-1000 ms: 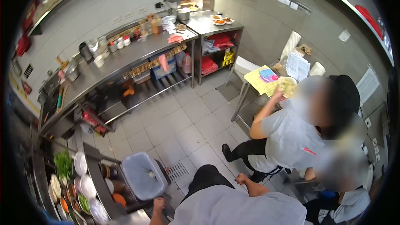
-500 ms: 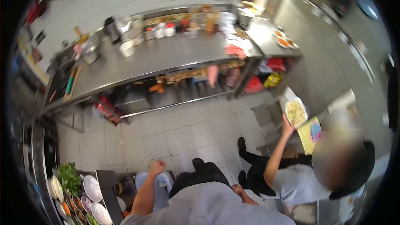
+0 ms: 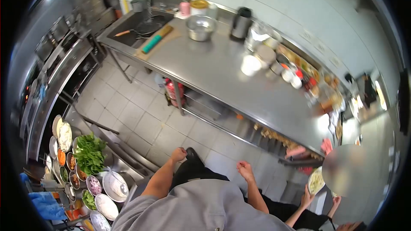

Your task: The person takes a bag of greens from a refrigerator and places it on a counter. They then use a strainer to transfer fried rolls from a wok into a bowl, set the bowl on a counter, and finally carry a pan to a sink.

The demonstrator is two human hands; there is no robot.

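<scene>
My left hand [image 3: 179, 154] hangs above the floor in front of my body, its fingers curled closed with nothing visible in them. Further right, my right hand [image 3: 245, 170] is lifted ahead of my waist, also loosely closed, with no object showing. Neither hand touches anything. Nearest in front is the long steel counter [image 3: 214, 66]. To the left of my left arm stand a bunch of green leaves [image 3: 90, 154], a white bowl with a spoon [image 3: 114, 186] and several small bowls of chopped food.
A co-worker's hand [image 3: 306, 198] holds a white dish of pale food [image 3: 316, 181] at lower right. On the counter are a metal pot [image 3: 201, 27], a green-handled roller [image 3: 157, 39] and a black jug [image 3: 241, 23]. A sink [image 3: 139, 25] lies at its left end.
My view has swung left, bringing the sink and stove side into sight. My right hand has come up and forward from my side. The co-worker now appears lower at the right edge.
</scene>
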